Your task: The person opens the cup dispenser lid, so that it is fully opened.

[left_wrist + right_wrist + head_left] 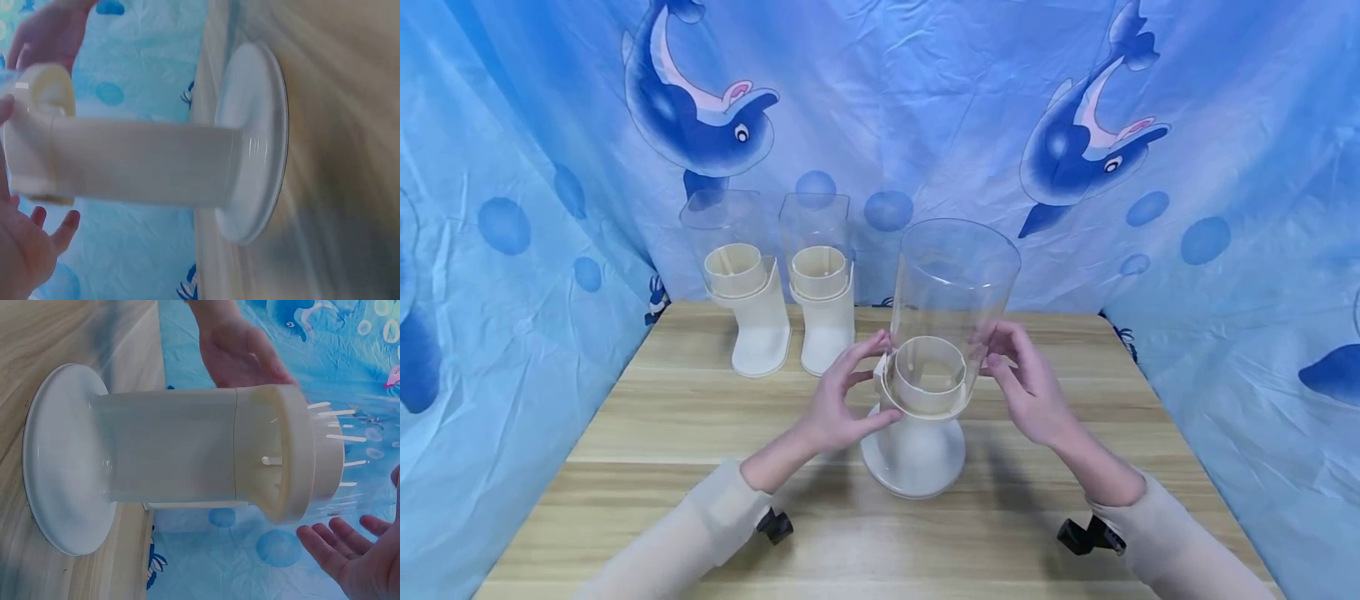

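A cup dispenser with a clear tube (958, 271), a cream collar (931, 400) and a round white base (913, 462) stands on the table. My left hand (838, 404) holds it around the collar from the left, thumb in front and fingers behind. Close to the tube's lower right side is my right hand (1030, 387), its fingers loosely extended in the right wrist view. Whether it touches the clear wall cannot be told. White prongs (347, 439) show inside the collar. The lower fingers (65, 231) of my left hand hang free of the column.
Two similar dispensers, one at the back left (760, 329) and another beside it (827, 329), stand near the table's far edge. Behind the wooden table (685, 442) hangs a blue dolphin-print curtain (962, 108), which also runs along both sides.
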Available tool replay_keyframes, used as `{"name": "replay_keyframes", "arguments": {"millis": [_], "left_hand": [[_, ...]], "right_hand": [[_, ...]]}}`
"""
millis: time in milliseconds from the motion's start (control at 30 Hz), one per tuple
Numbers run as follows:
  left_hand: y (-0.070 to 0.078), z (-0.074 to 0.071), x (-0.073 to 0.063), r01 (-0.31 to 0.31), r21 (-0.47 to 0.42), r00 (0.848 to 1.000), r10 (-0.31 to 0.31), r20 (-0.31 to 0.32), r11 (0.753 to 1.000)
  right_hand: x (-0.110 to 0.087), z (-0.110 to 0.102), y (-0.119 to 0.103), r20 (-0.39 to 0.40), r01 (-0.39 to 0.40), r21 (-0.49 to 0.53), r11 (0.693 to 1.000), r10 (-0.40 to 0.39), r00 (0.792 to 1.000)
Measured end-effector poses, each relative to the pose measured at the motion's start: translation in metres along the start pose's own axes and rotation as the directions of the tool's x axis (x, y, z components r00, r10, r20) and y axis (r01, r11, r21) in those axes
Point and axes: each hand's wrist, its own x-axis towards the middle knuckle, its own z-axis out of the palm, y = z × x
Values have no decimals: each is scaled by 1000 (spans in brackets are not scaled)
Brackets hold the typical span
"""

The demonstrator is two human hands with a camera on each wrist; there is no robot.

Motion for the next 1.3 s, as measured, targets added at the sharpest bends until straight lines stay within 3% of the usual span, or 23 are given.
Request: {"name": "replay_keyframes", "arguments": {"millis": [100,233,400,533,633,767,1033,1167,1300], "left_hand": [[-5,-6,5,4,-49,999,-2,35,999],[-7,-10,8,78,-110,993,-67,97,991],[-1,-4,3,134,-74,990,-130,54,988],[-1,-2,1,81,-34,997,-80,15,996],[-5,-5,4,33,-57,999,-31,25,998],[-7,-6,4,42,-82,999,-39,33,996],[1,5,-9,14,18,997,-13,-72,1000],[-3,3,-4,80,6,997,-80,-23,997],[-8,1,4,176,-46,983,-173,65,983]], "right_hand": [[-1,-1,-2,-12,-11,-10,1000,11,1000],[-1,0,-3,9,-18,-16,1000,18,1000],[1,1,0,28,19,-29,999,-18,999],[2,-2,-1,33,14,-24,1000,-13,999],[1,-3,-3,33,-5,-21,1000,6,999],[2,0,-4,49,-3,-25,1000,4,999],[7,3,1,69,10,9,1000,-10,998],[14,-3,1,57,49,60,997,-53,997],[32,-10,-9,42,117,103,988,-122,992]]}}
